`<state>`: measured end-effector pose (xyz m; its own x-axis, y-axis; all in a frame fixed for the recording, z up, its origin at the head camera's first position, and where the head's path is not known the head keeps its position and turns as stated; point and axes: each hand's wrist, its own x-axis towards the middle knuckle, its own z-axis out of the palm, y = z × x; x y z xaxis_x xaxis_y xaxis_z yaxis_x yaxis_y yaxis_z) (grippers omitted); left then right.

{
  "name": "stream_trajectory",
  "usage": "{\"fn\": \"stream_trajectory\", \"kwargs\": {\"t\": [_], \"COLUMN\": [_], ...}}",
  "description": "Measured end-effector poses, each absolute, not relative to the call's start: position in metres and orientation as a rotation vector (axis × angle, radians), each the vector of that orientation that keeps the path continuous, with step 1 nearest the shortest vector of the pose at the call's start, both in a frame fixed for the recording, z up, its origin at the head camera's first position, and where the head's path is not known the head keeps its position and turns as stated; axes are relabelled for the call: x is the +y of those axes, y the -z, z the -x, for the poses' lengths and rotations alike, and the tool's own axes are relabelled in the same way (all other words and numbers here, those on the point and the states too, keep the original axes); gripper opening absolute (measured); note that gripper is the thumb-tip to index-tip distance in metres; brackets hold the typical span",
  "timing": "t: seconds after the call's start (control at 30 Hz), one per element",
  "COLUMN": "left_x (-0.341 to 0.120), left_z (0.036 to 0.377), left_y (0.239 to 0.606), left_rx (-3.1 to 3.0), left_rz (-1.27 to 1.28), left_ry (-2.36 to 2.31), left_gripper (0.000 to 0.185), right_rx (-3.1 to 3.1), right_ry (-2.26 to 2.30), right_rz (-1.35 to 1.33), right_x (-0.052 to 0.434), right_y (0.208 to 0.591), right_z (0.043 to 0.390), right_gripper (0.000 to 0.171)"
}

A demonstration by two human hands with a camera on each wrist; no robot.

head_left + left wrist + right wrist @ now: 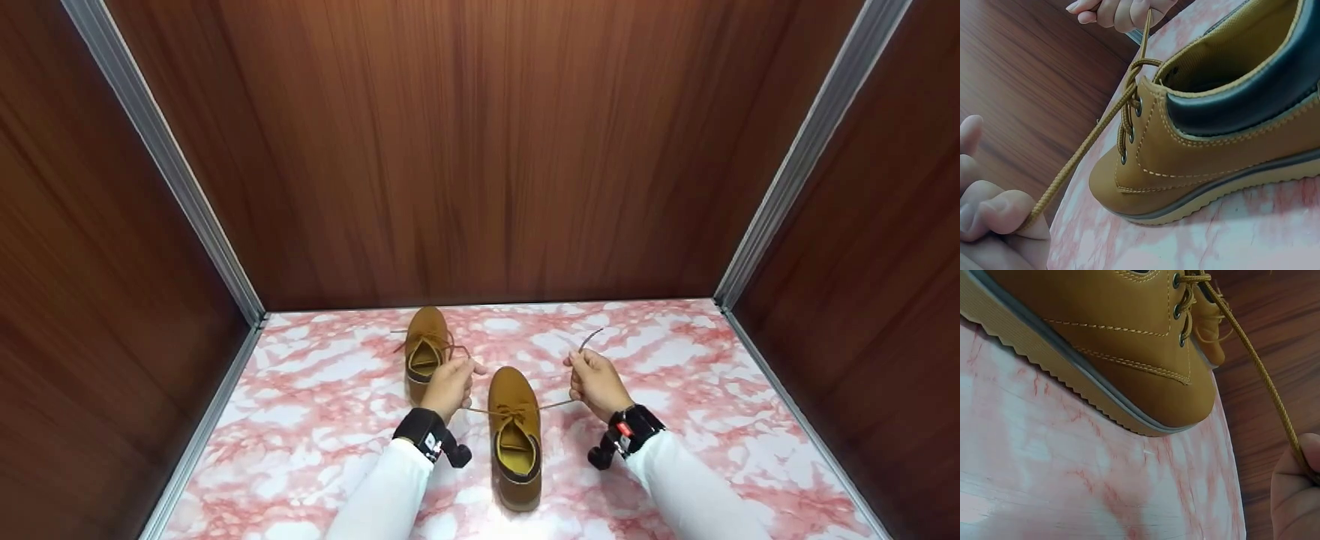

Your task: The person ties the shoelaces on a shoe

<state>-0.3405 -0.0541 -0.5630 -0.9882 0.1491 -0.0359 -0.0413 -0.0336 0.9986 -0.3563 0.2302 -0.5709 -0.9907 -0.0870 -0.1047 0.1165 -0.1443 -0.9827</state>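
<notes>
A tan shoe [514,442] with a dark collar stands upright between the two hands, toe pointing away. Its laces cross over the tongue and stretch out to both sides. My left hand [450,386] grips one end of the shoelace [1075,157], held taut to the left of the shoe. On the other side my right hand [598,381] pinches the opposite lace end [1266,379], and a loose tip sticks up past its fingers. In the left wrist view the laces twist round each other above the eyelets.
A second tan shoe [426,341], its laces loose, stands farther back on the left, partly behind the left hand. The red-and-white marbled tabletop [660,360] is bounded by brown wood-grain panels [480,150] at the back and sides, with metal strips [187,187] at the corners.
</notes>
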Motion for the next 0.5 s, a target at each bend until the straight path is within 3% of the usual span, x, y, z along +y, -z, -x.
{"fn": "stream_trajectory", "kwargs": {"t": [0.3, 0.5], "left_x": [-0.062, -0.070], "left_z": [0.340, 0.338], "left_y": [0.572, 0.584], "left_rx": [2.289, 2.534], "left_rz": [-0.047, -0.157], "left_ry": [-2.053, -1.865], "left_gripper": [0.027, 0.028], "right_rx": [2.005, 2.159], "right_ry": [2.242, 2.166], "right_rz": [-0.024, -0.043], "right_x": [0.234, 0.244], "right_y": [0.582, 0.589], "right_z": [0.355, 0.355], "right_gripper": [0.025, 0.030]}}
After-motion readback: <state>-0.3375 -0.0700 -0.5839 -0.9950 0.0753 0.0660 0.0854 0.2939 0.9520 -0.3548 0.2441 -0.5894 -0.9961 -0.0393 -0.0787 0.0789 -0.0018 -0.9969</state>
